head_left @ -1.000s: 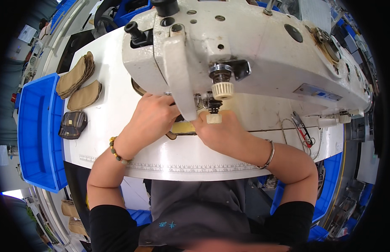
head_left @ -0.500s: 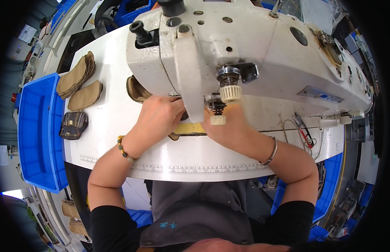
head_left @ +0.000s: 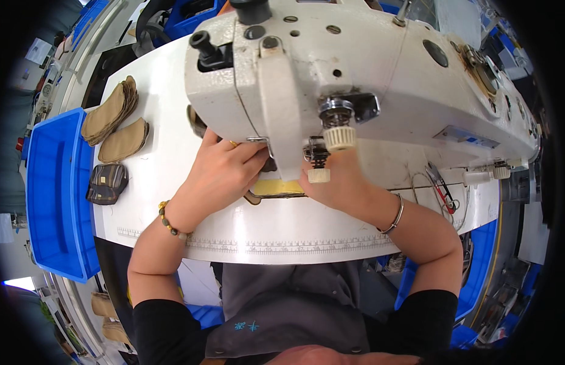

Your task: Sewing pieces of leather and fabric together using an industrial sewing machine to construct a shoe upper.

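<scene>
A white sewing machine (head_left: 331, 58) stands over the pale table, its head between my two hands. Beneath it lies a fabric piece with a yellow face (head_left: 279, 187) and a dark edge; a brown curved end (head_left: 253, 198) sticks out beside my left hand. My left hand (head_left: 225, 173) is bent over the piece's left side, fingers closed on the fabric, fingertips partly behind the machine head. Against the right end of the yellow face rests my right hand (head_left: 334, 181); the tension knobs and machine arm hide its fingers. Beyond my left fingers, part of a brown-edged piece (head_left: 196, 120) shows.
Left on the table are stacked brown fabric pieces (head_left: 109, 114), a single brown piece (head_left: 124, 140) and a small dark plaid pouch (head_left: 107, 182). A blue bin (head_left: 56, 194) stands past the left edge. Red-handled scissors (head_left: 442, 190) and a cord lie right. A ruler strip (head_left: 276, 247) runs along the front.
My left hand has shifted a little left, its fingers reaching farther forward. The brown-edged piece beyond it now shows less. My right hand has barely moved.
</scene>
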A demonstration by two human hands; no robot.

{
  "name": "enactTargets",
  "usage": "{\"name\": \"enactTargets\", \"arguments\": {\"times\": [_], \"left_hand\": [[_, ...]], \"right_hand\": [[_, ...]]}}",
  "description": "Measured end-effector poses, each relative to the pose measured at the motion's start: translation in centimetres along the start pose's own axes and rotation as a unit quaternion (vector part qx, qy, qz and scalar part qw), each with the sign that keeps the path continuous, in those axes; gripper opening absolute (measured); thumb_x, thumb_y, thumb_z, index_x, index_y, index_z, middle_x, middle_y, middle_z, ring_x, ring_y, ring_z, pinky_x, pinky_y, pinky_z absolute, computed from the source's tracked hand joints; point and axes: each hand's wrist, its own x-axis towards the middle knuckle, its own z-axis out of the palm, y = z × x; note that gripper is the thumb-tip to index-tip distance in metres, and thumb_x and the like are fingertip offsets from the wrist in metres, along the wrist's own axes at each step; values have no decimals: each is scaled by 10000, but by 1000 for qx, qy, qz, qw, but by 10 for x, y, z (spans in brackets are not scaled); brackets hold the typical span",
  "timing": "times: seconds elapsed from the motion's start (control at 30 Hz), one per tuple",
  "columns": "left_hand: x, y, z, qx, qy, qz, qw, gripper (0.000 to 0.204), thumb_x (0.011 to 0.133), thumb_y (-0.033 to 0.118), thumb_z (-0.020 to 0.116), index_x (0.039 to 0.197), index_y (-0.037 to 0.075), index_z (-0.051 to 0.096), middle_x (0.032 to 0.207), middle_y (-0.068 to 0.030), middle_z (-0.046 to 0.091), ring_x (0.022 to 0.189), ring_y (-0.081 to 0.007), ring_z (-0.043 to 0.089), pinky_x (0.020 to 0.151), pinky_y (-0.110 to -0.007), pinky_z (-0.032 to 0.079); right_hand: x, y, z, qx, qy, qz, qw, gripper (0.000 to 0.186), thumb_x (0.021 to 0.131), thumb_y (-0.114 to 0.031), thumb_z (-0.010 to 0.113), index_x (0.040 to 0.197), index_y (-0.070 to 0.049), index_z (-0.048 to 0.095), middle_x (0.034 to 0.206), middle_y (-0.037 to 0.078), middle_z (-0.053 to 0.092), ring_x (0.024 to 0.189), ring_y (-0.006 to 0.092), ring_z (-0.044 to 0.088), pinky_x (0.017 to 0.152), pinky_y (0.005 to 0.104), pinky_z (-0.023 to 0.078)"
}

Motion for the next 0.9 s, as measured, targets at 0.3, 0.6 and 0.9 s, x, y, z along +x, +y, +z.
{"name": "enactTargets", "arguments": {"times": [0.3, 0.6, 0.9], "left_hand": [[3, -3, 6, -19, 45, -13, 999, 229, 655, 82, 713, 879, 65, 761, 930, -1, 703, 934, -200, 628, 891, -365, 477], [2, -10, 7, -56, 18, 3, 998, 244, 654, 68, 716, 893, 76, 766, 912, -19, 724, 916, -220, 653, 862, -362, 496], [-2, -8, 16, -42, 19, 16, 999, 237, 722, 86, 672, 950, 98, 737, 946, -4, 719, 849, -181, 661, 709, -293, 561]], "right_hand": [[-5, 12, 11, 5, -149, 81, 986, 200, 850, -144, 675, 1043, -99, 695, 835, 86, 715, 717, 243, 696, 615, 373, 542], [-6, 14, 22, 22, -56, 29, 998, 190, 654, -215, 727, 586, -43, 681, 632, 151, 644, 619, 326, 649, 612, 429, 508], [-3, -5, -1, -81, -72, -63, 992, 156, 798, -173, 686, 825, -20, 700, 611, 126, 632, 506, 302, 593, 485, 404, 469]]}}
